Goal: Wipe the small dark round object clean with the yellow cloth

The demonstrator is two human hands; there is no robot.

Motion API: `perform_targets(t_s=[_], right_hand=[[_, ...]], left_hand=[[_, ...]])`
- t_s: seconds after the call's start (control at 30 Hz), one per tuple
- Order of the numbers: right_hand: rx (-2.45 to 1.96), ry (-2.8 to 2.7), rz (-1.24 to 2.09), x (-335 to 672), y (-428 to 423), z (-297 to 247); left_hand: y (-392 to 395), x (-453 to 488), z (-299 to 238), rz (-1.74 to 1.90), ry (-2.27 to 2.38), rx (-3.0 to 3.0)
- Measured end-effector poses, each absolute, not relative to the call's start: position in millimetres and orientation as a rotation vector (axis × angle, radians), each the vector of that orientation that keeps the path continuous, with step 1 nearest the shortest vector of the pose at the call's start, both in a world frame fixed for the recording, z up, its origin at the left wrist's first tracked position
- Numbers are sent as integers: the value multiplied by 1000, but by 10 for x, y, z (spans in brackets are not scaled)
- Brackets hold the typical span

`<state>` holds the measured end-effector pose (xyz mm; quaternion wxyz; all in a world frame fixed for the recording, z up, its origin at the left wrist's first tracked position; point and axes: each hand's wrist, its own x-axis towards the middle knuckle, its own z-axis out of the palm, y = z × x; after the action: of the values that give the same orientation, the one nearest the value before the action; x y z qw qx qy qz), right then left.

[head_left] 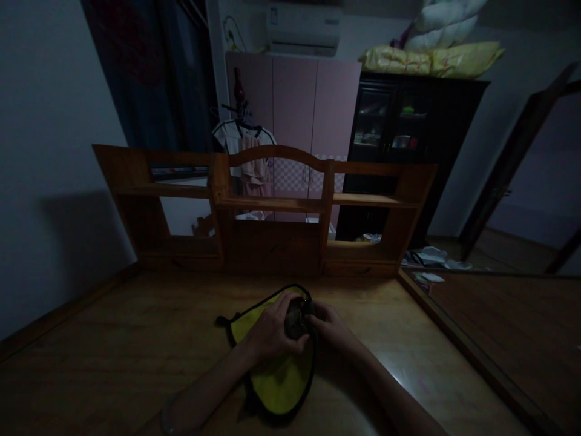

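A yellow cloth with a dark border [279,381] lies on the wooden desk [136,345] in front of me. Over its far end my left hand [272,330] and my right hand [331,327] meet, both with fingers curled around a small dark roundish object [296,320]. The room is dim and I cannot make out what that object is. Both forearms reach in from the bottom of the view, the left one crossing the cloth.
A wooden shelf unit [267,206] stands along the desk's back edge. Behind it are a pink wardrobe [313,103], hanging clothes [245,151] and a dark glass-fronted cabinet [399,133]. A raised wooden rim [472,357] borders the desk at right.
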<state>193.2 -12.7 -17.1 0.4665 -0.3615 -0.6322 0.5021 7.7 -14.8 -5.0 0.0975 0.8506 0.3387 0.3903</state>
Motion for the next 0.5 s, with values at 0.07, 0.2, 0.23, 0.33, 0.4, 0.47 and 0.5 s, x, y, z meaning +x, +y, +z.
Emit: perform_targets(t_s=[0.07, 0.2, 0.23, 0.33, 0.4, 0.47, 0.5], right_hand=[[-893, -1548, 1260, 1932, -132, -164], [-882, -1542, 1235, 1911, -139, -170], [-882, -1536, 1220, 1904, -136, -181], [-891, -1537, 1175, 1886, -112, -238], [-918, -1539, 1131, 1881, -92, -279], [-951, -1544, 1078, 1881, -79, -303], [-968, -1544, 1054, 1883, -78, -305]], left_hand=[[-159, 81, -45, 1129, 998, 2534], [-182, 83, -4, 1063, 963, 2571], [-184, 83, 7, 1050, 952, 2580], [-180, 83, 37, 1001, 900, 2600], [-176, 87, 51, 985, 872, 2594], [-174, 91, 61, 996, 861, 2576], [-172, 91, 64, 1009, 857, 2562]])
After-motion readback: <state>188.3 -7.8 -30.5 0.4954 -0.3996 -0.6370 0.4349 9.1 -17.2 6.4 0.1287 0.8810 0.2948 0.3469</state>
